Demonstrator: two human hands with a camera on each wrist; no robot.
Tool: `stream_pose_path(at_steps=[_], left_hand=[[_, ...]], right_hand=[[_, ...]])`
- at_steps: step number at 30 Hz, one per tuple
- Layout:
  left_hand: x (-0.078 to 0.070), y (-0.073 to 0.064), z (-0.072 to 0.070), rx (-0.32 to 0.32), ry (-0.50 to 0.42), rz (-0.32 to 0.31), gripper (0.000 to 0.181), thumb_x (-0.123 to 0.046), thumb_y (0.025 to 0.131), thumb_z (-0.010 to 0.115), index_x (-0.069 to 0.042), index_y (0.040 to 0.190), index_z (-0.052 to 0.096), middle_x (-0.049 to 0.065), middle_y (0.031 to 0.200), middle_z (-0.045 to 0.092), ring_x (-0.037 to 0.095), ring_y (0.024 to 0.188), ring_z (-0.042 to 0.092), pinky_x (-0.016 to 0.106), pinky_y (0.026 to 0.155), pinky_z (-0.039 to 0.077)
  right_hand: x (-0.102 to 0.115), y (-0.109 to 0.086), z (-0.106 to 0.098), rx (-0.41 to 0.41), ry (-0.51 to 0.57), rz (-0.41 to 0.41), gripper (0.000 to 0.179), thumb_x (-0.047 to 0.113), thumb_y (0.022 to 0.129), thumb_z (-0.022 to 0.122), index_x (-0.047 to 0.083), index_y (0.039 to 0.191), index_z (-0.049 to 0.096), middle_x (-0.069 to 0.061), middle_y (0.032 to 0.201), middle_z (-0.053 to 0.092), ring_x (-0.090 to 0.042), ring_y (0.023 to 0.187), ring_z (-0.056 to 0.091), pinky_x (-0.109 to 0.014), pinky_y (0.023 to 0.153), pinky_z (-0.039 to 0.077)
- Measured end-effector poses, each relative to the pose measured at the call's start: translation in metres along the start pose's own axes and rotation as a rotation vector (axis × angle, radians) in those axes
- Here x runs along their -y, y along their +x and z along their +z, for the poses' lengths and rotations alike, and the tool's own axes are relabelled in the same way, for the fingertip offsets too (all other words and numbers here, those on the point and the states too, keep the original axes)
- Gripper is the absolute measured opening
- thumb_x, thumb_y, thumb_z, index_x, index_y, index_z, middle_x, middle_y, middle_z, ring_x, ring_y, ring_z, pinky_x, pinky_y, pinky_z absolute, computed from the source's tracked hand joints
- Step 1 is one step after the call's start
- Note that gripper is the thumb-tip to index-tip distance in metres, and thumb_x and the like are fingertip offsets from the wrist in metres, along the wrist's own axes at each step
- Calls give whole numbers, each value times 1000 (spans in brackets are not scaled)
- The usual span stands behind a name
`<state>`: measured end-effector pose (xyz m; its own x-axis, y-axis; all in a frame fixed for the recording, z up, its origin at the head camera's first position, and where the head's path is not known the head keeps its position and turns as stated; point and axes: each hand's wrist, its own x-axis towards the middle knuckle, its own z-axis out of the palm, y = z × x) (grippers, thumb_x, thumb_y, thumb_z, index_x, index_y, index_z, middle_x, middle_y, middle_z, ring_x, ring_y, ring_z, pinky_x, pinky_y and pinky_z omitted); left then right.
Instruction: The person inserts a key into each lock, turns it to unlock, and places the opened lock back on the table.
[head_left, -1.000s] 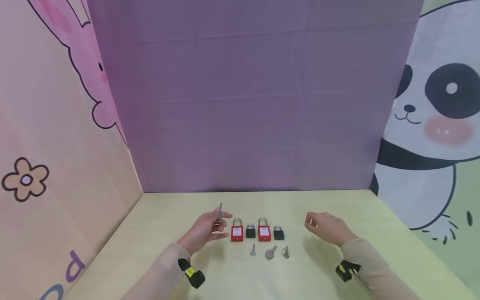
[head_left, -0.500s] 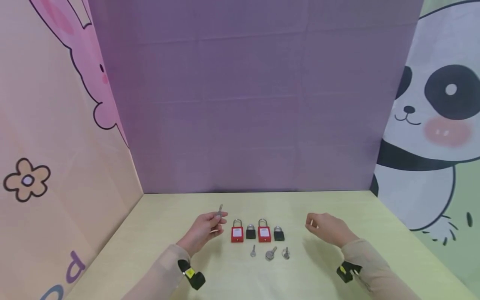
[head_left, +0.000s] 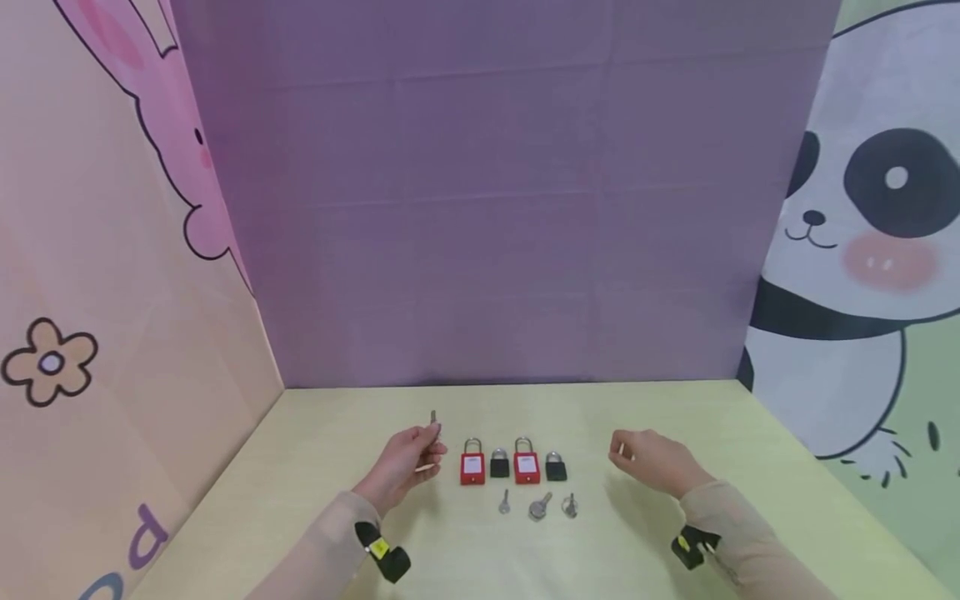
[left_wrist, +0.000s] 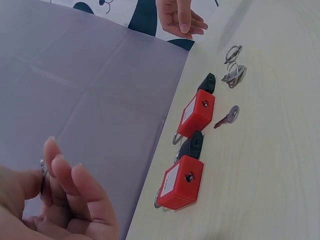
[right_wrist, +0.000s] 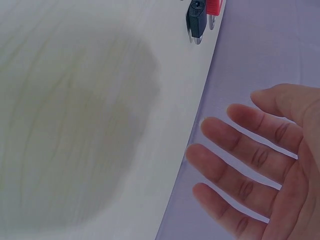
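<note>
My left hand (head_left: 405,462) pinches a small metal key (head_left: 433,417) between thumb and fingers, its blade pointing up above the table. In the left wrist view only a thin edge of that key (left_wrist: 43,176) shows. To its right stands a row of padlocks: a red padlock (head_left: 472,470), a small black padlock (head_left: 499,465), a second red padlock (head_left: 527,470) and another black padlock (head_left: 556,468). My right hand (head_left: 652,458) hovers at the right with nothing in it; its fingers (right_wrist: 235,165) are loosely bent and spread in the right wrist view.
In front of the padlocks lie a single key (head_left: 504,502), a key with a ring (head_left: 538,507) and another ringed key (head_left: 570,506). A purple cloth backdrop (head_left: 495,208) rises behind the pale table (head_left: 480,558). Printed panels stand on both sides.
My left hand has drawn slightly left, away from the first red padlock, with the key. Its outstretched fingers have curled in closer around the key. The right hand stays in place.
</note>
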<state>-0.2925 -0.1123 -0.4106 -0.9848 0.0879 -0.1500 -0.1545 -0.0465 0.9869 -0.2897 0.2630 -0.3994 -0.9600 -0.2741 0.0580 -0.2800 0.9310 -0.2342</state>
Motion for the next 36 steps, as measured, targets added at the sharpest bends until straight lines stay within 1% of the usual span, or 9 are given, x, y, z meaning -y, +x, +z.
stream_pose_path(at_steps=[6, 11, 14, 18, 22, 25, 30, 32, 36], left_hand=[[-1, -1, 1, -4, -46, -47, 26, -28, 104, 41, -5, 96, 51, -1, 78, 55, 13, 72, 51, 25, 67, 50], [0, 1, 1, -6, -51, -47, 28, -29, 103, 44, -7, 92, 55, -1, 77, 55, 12, 70, 51, 25, 66, 49], [1, 1, 0, 11, -36, -15, 29, -30, 102, 47, -4, 96, 59, -1, 78, 57, 11, 69, 51, 25, 66, 49], [3, 1, 0, 50, -10, 24, 36, -30, 101, 49, 3, 108, 60, -1, 80, 59, 10, 71, 52, 24, 66, 49], [5, 1, 0, 74, 14, 32, 43, -33, 100, 52, 5, 119, 60, 0, 86, 62, 10, 72, 53, 23, 66, 49], [5, 2, 0, 69, 35, 32, 45, -37, 98, 55, 1, 121, 62, 4, 95, 63, 13, 78, 53, 24, 69, 49], [4, 0, 1, 37, 91, 59, 45, -38, 98, 54, -2, 123, 64, 8, 110, 60, 22, 97, 53, 34, 86, 50], [4, 1, 1, 23, 108, 65, 45, -39, 98, 53, -2, 122, 64, 8, 111, 60, 24, 101, 53, 39, 91, 48], [5, 1, 0, 8, 102, 59, 44, -37, 99, 52, 2, 117, 63, 6, 103, 62, 21, 95, 55, 39, 88, 47]], right_hand=[[0, -1, 0, -10, -3, -3, 4, 21, 91, 62, 18, 88, 62, 3, 79, 64, -11, 66, 55, -33, 56, 46], [-2, -1, -1, -21, -11, -8, 5, 21, 91, 62, 18, 87, 62, 3, 78, 64, -10, 65, 54, -33, 56, 45], [-2, -1, -1, -22, -12, -13, 5, 21, 91, 62, 18, 87, 62, 4, 78, 64, -10, 65, 54, -33, 56, 45], [-3, -3, -1, -12, -6, -3, 5, 22, 91, 62, 18, 87, 62, 3, 79, 64, -10, 65, 54, -33, 55, 46], [-5, -4, -1, -4, -9, 8, 5, 22, 91, 62, 18, 88, 62, 3, 79, 64, -10, 65, 54, -33, 55, 46], [-5, -4, -1, -7, -16, 8, 5, 22, 92, 62, 18, 88, 62, 4, 79, 65, -10, 65, 55, -33, 56, 46], [-5, -3, -3, -16, -7, -5, 5, 21, 91, 62, 17, 88, 62, 3, 79, 65, -10, 65, 55, -33, 55, 46], [-4, -4, -3, -18, -2, -14, 5, 20, 91, 61, 17, 88, 62, 3, 79, 65, -10, 65, 55, -33, 55, 46], [-3, -3, -3, -12, 0, -9, 4, 21, 91, 61, 17, 88, 62, 3, 80, 65, -10, 66, 55, -33, 56, 47]])
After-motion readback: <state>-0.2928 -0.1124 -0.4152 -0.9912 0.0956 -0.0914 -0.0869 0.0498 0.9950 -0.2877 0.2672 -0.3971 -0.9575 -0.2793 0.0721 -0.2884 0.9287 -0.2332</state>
